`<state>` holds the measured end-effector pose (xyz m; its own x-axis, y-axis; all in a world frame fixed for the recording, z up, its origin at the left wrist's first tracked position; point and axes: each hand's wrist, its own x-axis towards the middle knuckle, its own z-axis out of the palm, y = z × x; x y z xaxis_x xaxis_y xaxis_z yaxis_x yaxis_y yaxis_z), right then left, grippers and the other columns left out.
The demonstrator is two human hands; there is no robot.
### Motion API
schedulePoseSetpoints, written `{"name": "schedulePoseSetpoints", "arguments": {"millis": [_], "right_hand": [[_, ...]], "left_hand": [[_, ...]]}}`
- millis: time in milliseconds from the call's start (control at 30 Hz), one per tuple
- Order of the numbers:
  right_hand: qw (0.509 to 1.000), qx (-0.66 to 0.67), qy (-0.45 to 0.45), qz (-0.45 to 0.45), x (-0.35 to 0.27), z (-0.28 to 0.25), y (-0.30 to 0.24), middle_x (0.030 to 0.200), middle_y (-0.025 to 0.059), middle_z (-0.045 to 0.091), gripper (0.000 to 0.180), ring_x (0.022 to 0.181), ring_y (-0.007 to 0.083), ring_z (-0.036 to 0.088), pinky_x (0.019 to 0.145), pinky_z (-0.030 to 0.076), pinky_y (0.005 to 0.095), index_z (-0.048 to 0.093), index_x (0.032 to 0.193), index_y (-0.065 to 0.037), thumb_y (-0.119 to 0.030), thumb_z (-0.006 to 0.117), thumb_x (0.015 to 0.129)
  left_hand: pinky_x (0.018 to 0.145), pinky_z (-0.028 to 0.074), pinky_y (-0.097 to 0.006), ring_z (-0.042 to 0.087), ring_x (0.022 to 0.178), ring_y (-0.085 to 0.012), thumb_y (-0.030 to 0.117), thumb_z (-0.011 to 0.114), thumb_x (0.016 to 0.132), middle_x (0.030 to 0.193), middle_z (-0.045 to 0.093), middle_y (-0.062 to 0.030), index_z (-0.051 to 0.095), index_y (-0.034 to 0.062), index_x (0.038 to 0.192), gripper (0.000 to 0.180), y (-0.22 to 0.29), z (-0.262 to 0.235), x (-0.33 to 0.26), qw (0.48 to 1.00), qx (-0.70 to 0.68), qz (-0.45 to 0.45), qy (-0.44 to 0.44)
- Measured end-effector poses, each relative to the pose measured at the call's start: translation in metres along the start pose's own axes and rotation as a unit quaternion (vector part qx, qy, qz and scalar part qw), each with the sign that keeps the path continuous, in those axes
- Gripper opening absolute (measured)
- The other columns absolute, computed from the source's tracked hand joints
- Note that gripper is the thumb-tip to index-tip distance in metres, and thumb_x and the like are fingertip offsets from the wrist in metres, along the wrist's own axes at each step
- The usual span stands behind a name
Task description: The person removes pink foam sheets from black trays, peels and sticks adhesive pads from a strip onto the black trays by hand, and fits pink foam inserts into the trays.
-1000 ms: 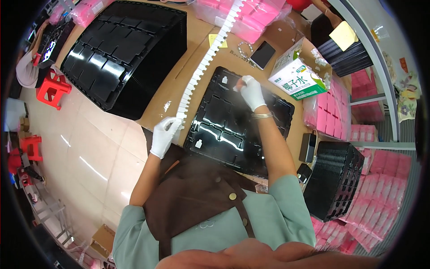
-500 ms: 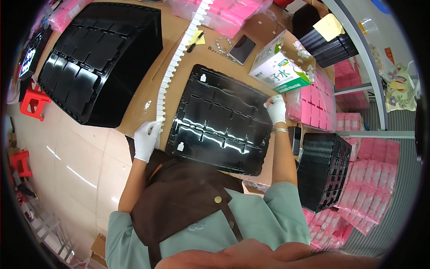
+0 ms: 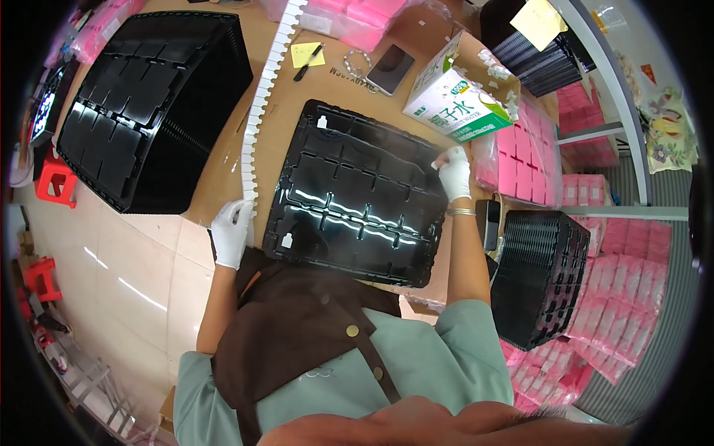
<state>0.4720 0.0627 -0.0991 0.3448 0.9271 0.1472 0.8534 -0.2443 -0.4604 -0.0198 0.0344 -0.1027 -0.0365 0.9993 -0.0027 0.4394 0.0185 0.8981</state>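
A shiny black plastic tray (image 3: 349, 197) with moulded slots lies on the cardboard-covered table in front of me. Two small white stickers are on its left side, an upper sticker (image 3: 322, 122) and a lower sticker (image 3: 287, 240). My left hand (image 3: 231, 233), in a white glove, pinches the near end of a long white strip of notched stickers (image 3: 262, 97) left of the tray. At the tray's far right corner is my gloved right hand (image 3: 454, 177), its thumb and fingertips drawn together. Whatever they hold, if anything, is too small to name.
Stacked black trays (image 3: 160, 104) stand at the left; another black stack (image 3: 541, 279) is at the right. Beyond the tray are a pen (image 3: 309, 63), a phone (image 3: 390, 69), a bead bracelet (image 3: 357, 65) and an open carton (image 3: 461, 97). Pink wrapped packs (image 3: 524, 152) sit beside the carton.
The whole view has shifted, so most things sit a little farther left. My right fingertips have drawn closer together at the tray's corner. My left hand stays at the strip's end.
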Motion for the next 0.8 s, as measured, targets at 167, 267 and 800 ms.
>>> {"name": "schedulePoseSetpoints", "arguments": {"millis": [167, 267, 800], "right_hand": [[0.999, -0.02, 0.027, -0.008, -0.001, -0.001, -0.003, 0.087, 0.0157, 0.059, 0.017, 0.083, 0.0346, 0.061, 0.076, 0.049, 0.0413, 0.062, 0.073, -0.003, -0.005, 0.077, 0.065], [0.999, -0.029, 0.01, -0.017, 0.002, -0.004, -0.008, 0.086, 0.0158, 0.059, 0.018, 0.082, 0.0347, 0.061, 0.076, 0.049, 0.0406, 0.062, 0.072, -0.003, -0.005, 0.078, 0.064], [0.976, 0.207, 0.058, 0.041, 0.001, -0.01, -0.045, 0.07, 0.0149, 0.063, 0.003, 0.065, 0.0241, 0.06, 0.065, 0.049, 0.0343, 0.059, 0.08, 0.0, -0.001, 0.061, 0.08]], "left_hand": [[0.066, 0.053, -0.025, 0.065, 0.072, -0.0135, 0.01, 0.063, 0.089, 0.088, 0.067, -0.0095, 0.068, -0.0032, 0.097, 0.016, -0.004, 0.003, 0.0, 0.999, -0.038, -0.023, 0.011], [0.066, 0.053, -0.025, 0.065, 0.072, -0.0137, 0.01, 0.063, 0.089, 0.089, 0.067, -0.0094, 0.068, -0.0031, 0.097, 0.016, 0.005, 0.004, -0.001, 0.999, -0.035, -0.034, 0.017], [0.066, 0.053, -0.026, 0.067, 0.072, -0.0148, 0.01, 0.064, 0.088, 0.088, 0.068, -0.01, 0.069, -0.0017, 0.093, 0.013, 0.007, -0.001, 0.0, 1.0, 0.004, 0.003, 0.02]]}}
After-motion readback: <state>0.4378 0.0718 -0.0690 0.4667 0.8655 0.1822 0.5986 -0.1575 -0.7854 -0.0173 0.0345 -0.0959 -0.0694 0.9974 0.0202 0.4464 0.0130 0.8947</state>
